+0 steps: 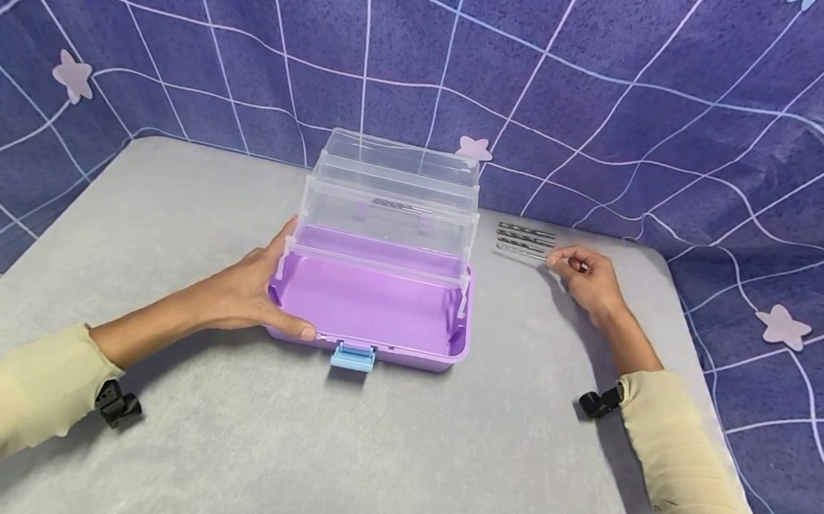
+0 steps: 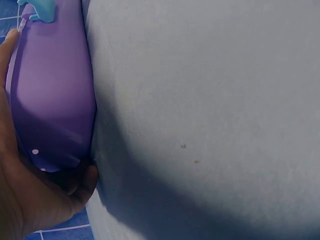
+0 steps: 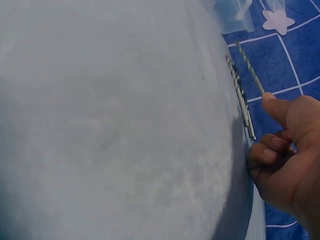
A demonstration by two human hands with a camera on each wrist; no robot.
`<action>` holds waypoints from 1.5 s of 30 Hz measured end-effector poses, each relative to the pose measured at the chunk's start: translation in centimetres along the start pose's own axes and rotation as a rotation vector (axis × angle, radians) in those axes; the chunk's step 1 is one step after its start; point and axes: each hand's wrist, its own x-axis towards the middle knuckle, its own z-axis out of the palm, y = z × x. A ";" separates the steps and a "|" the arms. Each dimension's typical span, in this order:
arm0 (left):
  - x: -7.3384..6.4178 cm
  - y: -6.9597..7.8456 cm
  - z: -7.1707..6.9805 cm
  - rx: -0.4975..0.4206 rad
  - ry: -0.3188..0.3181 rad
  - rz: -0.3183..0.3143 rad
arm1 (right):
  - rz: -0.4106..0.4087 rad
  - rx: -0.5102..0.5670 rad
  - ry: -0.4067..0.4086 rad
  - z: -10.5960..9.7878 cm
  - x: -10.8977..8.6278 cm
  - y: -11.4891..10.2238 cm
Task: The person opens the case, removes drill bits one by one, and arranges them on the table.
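A purple storage box (image 1: 369, 303) stands with its clear fold-out trays (image 1: 390, 213) raised at the back and a light blue latch (image 1: 353, 357) hanging at its front. My left hand (image 1: 246, 290) grips the box's left end, thumb along the front rim and fingers round the side. In the left wrist view, those fingers curl at the lower corner of the purple wall (image 2: 55, 95). Between thumb and fingertips, my right hand (image 1: 590, 282) pinches the end of a metal drill bit (image 3: 252, 72). It is raised above the other drill bits (image 3: 240, 97) in the right wrist view.
Several drill bits (image 1: 525, 237) lie side by side on the grey table (image 1: 390, 464), right of the box. More metal bits (image 1: 398, 205) show through the clear trays. A blue grid-patterned cloth (image 1: 269, 41) with stars rises behind the table.
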 end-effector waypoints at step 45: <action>-0.1 0.2 0.1 0.007 0.004 -0.002 | 0.075 -0.115 -0.035 0.0 0.7 0.6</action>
